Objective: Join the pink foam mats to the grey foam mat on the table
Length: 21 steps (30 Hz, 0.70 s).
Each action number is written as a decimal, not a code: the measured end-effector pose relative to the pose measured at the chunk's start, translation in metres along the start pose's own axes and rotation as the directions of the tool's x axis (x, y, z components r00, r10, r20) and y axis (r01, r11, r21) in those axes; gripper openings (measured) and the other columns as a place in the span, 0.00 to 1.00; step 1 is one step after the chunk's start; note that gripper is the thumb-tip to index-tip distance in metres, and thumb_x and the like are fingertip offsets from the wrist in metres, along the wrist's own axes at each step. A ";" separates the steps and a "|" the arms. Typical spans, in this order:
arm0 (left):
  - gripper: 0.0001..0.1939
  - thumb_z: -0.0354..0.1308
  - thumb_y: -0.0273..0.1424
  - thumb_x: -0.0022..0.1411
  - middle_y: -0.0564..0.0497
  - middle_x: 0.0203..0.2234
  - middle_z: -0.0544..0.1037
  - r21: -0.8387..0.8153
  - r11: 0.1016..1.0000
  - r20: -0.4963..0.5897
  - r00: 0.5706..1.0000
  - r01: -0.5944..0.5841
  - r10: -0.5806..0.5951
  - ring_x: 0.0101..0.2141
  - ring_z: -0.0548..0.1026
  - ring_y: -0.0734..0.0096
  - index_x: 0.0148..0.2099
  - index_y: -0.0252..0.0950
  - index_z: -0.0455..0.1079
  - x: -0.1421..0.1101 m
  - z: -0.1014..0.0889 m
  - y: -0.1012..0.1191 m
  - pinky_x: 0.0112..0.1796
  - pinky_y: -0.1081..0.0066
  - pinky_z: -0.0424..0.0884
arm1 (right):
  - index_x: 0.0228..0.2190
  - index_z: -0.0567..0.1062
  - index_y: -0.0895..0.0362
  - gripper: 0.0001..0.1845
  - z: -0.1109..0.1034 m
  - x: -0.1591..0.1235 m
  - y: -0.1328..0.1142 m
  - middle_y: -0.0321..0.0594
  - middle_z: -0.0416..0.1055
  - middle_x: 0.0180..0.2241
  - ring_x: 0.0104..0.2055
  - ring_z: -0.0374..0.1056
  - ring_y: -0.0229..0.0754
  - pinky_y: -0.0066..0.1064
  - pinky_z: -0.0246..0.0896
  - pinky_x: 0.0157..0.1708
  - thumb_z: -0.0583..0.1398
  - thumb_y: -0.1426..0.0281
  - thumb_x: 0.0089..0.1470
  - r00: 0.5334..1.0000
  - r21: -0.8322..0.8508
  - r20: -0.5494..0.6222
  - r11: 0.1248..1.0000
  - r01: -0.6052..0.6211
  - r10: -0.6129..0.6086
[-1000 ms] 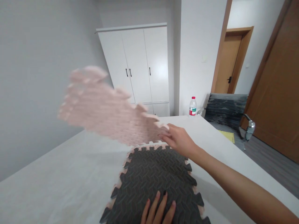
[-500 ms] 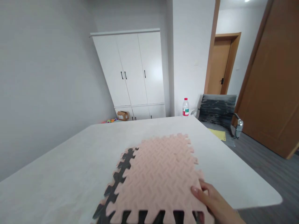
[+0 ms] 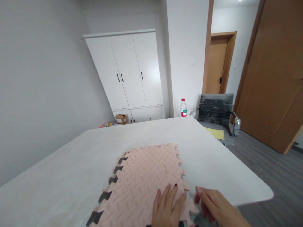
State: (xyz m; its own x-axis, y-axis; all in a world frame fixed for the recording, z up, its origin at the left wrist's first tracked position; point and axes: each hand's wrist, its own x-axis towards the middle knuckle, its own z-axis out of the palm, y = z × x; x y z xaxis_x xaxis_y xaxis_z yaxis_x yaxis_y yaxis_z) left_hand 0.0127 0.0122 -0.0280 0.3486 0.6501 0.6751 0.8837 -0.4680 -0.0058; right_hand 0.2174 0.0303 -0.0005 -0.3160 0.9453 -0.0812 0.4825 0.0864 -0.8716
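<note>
A pink foam puzzle mat (image 3: 144, 179) lies flat on the white table (image 3: 71, 176), on top of a dark grey mat (image 3: 104, 197) whose teeth show along the left edge. My left hand (image 3: 167, 208) rests flat on the pink mat near its front, fingers spread. My right hand (image 3: 214, 209) sits at the mat's right front corner, its fingertips curled around the stack's edge there; how firm the hold is stays unclear.
A water bottle (image 3: 183, 108) stands at the table's far corner. A grey chair (image 3: 216, 110) holding a yellow mat (image 3: 215, 133) is to the right. White wardrobe (image 3: 127, 69), small cardboard box (image 3: 121, 119) and brown doors (image 3: 272, 78) lie beyond.
The pink mat, held up in the air one second ago, now lies on the grey mat. My left hand has come onto it and my right hand moved to the corner.
</note>
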 end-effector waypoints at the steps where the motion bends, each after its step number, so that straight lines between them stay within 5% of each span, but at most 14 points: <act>1: 0.19 0.56 0.37 0.58 0.55 0.50 0.74 0.062 0.998 -0.020 1.000 0.006 -0.004 0.52 0.71 0.60 0.53 0.52 0.67 -0.002 0.007 0.002 0.56 0.58 0.62 | 0.31 0.73 0.54 0.30 -0.009 -0.006 0.017 0.36 0.69 0.20 0.24 0.65 0.39 0.28 0.59 0.28 0.41 0.49 0.60 0.997 0.011 -0.072 1.000 -0.007 0.008; 4: 0.21 0.56 0.31 0.59 0.56 0.51 0.73 0.183 0.983 -0.065 0.997 -0.016 0.029 0.53 0.69 0.60 0.53 0.57 0.65 -0.005 0.018 0.004 0.60 0.53 0.53 | 0.39 0.73 0.53 0.26 -0.043 -0.030 0.077 0.38 0.73 0.29 0.32 0.69 0.42 0.30 0.63 0.33 0.49 0.47 0.54 0.915 0.034 -0.396 0.997 -0.076 0.083; 7: 0.17 0.55 0.33 0.59 0.55 0.51 0.73 0.208 0.973 -0.074 0.991 -0.095 0.113 0.55 0.67 0.61 0.51 0.54 0.67 -0.007 0.022 0.000 0.61 0.52 0.47 | 0.41 0.72 0.50 0.27 -0.079 -0.052 0.133 0.40 0.72 0.43 0.45 0.68 0.50 0.40 0.60 0.48 0.51 0.45 0.50 0.638 0.011 -0.753 0.971 -0.237 0.164; 9: 0.16 0.55 0.35 0.59 0.55 0.52 0.73 0.215 0.970 -0.070 0.989 -0.112 0.130 0.57 0.64 0.63 0.50 0.53 0.67 -0.008 0.024 -0.004 0.62 0.53 0.44 | 0.42 0.71 0.52 0.28 -0.099 -0.059 0.158 0.43 0.70 0.47 0.50 0.65 0.54 0.46 0.55 0.54 0.50 0.46 0.50 0.537 -0.066 -0.837 0.956 -0.285 0.102; 12: 0.15 0.55 0.35 0.58 0.57 0.53 0.72 0.226 0.970 -0.034 0.994 -0.094 0.104 0.58 0.63 0.62 0.48 0.54 0.68 -0.008 0.026 -0.010 0.62 0.54 0.43 | 0.48 0.67 0.56 0.31 -0.111 -0.055 0.179 0.49 0.65 0.51 0.55 0.59 0.57 0.50 0.50 0.57 0.50 0.47 0.51 0.513 -0.171 -0.859 0.942 -0.289 0.001; 16: 0.22 0.56 0.31 0.53 0.57 0.54 0.71 0.289 0.955 0.044 0.997 -0.068 0.058 0.54 0.66 0.61 0.50 0.56 0.66 -0.002 0.021 -0.028 0.58 0.53 0.49 | 0.53 0.64 0.59 0.34 -0.102 -0.036 0.190 0.52 0.62 0.53 0.57 0.56 0.58 0.52 0.49 0.58 0.49 0.49 0.53 0.529 -0.142 -0.848 0.952 -0.271 0.024; 21: 0.36 0.54 0.35 0.46 0.52 0.60 0.62 0.350 0.935 0.242 0.970 -0.064 -0.024 0.57 0.63 0.54 0.60 0.52 0.58 -0.003 -0.002 -0.083 0.52 0.51 0.53 | 0.56 0.63 0.58 0.36 -0.090 -0.030 0.195 0.52 0.60 0.55 0.56 0.57 0.60 0.55 0.51 0.56 0.49 0.48 0.53 0.435 0.031 -0.884 0.951 -0.308 0.170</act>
State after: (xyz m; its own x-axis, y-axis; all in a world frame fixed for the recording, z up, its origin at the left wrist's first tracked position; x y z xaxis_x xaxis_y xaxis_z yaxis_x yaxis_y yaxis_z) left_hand -0.0626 0.0478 -0.0278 0.3921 0.7869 0.4765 0.9130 -0.2695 -0.3063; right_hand 0.3949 0.0477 -0.1247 0.6665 0.7044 0.2441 0.5309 -0.2185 -0.8188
